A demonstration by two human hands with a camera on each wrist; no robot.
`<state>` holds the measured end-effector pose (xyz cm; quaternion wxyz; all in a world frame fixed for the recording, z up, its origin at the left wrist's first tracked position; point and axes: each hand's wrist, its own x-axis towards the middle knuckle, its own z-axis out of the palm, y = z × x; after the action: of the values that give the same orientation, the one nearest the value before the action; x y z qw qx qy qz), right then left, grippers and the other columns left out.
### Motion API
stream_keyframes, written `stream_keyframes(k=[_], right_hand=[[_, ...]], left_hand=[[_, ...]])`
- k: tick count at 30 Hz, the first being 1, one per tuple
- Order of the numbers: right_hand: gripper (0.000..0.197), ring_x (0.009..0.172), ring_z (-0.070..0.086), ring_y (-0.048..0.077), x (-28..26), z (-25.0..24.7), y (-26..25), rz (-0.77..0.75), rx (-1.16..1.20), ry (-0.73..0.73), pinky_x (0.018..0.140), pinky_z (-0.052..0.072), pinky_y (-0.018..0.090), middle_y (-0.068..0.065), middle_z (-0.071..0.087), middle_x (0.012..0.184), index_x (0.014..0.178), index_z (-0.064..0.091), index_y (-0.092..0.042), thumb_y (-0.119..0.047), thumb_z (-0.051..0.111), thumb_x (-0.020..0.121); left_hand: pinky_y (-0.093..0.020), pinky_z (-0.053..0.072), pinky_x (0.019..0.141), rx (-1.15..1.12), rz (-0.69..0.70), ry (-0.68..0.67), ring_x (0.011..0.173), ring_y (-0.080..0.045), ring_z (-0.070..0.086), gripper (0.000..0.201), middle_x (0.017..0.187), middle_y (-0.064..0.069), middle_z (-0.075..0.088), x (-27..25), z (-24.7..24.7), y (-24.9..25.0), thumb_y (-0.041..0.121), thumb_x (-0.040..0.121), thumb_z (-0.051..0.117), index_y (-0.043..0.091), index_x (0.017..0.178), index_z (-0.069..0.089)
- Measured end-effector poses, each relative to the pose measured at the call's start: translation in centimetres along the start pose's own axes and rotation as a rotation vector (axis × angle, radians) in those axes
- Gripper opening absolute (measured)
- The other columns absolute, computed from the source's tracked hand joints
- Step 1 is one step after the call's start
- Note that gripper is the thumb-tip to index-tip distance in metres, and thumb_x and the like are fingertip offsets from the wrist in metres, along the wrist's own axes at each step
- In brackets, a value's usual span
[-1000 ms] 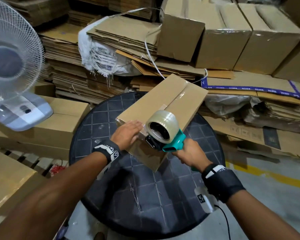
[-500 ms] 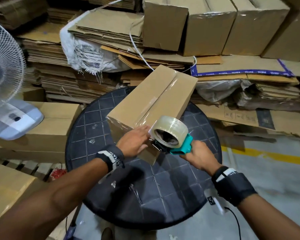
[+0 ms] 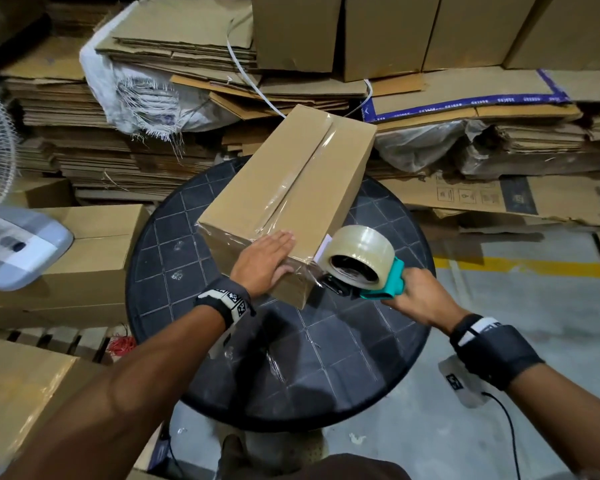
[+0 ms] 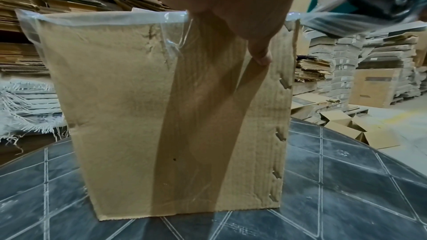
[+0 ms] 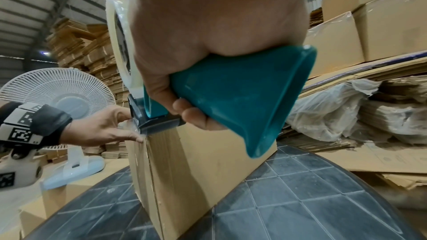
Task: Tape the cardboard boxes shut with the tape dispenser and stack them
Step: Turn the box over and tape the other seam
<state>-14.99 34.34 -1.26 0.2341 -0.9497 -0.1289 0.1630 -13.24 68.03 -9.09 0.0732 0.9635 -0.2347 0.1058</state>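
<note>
A long brown cardboard box (image 3: 291, 188) lies on the round black table (image 3: 343, 358), with clear tape along its top seam. My left hand (image 3: 265, 261) lies flat on the box's near top edge, fingers straight, thumb (image 4: 259, 52) down the end face (image 4: 150, 116). My right hand (image 3: 420, 299) grips the teal handle of the tape dispenser (image 3: 361, 265), whose clear roll sits at the box's near right corner. A strip of tape (image 4: 328, 21) runs from the dispenser to the box edge. In the right wrist view my fingers (image 5: 196, 116) wrap the teal handle (image 5: 242, 94).
Flattened cardboard (image 3: 84, 140) and taped boxes (image 3: 388, 32) fill the back. A white fan (image 3: 0, 188) stands on a box (image 3: 94, 258) at left. Another box (image 3: 18, 393) sits near left. Grey floor with a yellow line (image 3: 520, 268) lies right.
The dispenser has moved right, off the box's near end to its right corner. My left hand has flattened on the box's near top edge.
</note>
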Motion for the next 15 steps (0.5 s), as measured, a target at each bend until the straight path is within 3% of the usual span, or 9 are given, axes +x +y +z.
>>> stream_keyframes(k=[4,8,12,15], right_hand=[[0.021,0.067,0.065,0.011,-0.9,-0.1,1.3,0.023,0.006,0.005,0.067,0.058,0.039,-0.005,0.067,0.072,0.084,0.067,-0.021,-0.040,0.074,0.082],[0.032,0.071,0.066,0.013,1.0,1.5,0.4,0.014,-0.040,-0.034,0.066,0.057,0.034,-0.008,0.067,0.078,0.090,0.065,-0.023,-0.053,0.068,0.080],[0.025,0.072,0.065,0.014,2.8,2.4,-1.6,0.003,-0.028,-0.051,0.067,0.058,0.035,-0.002,0.068,0.079,0.092,0.064,-0.019,-0.042,0.069,0.084],[0.016,0.066,0.065,0.014,3.0,2.2,0.2,0.125,0.006,-0.071,0.059,0.054,0.030,-0.001,0.067,0.074,0.083,0.063,-0.019,-0.032,0.072,0.082]], left_hand=[[-0.047,0.027,0.111,-0.011,-0.015,0.012,0.131,-0.029,0.055,0.066,0.141,-0.013,0.057,0.1,0.0,0.0,0.053,0.095,0.038,0.006,0.138,0.057],[-0.047,0.026,0.113,-0.027,-0.040,0.012,0.132,-0.029,0.053,0.065,0.142,-0.013,0.056,0.0,-0.1,0.4,0.051,0.095,0.038,0.006,0.139,0.056],[-0.045,0.025,0.114,-0.036,-0.057,0.019,0.134,-0.029,0.052,0.061,0.144,-0.013,0.054,0.1,-0.1,0.3,0.047,0.096,0.047,0.006,0.140,0.055],[-0.042,0.021,0.117,-0.046,-0.068,0.013,0.138,-0.029,0.048,0.060,0.147,-0.013,0.051,0.2,-0.1,0.3,0.038,0.093,0.065,0.005,0.142,0.053]])
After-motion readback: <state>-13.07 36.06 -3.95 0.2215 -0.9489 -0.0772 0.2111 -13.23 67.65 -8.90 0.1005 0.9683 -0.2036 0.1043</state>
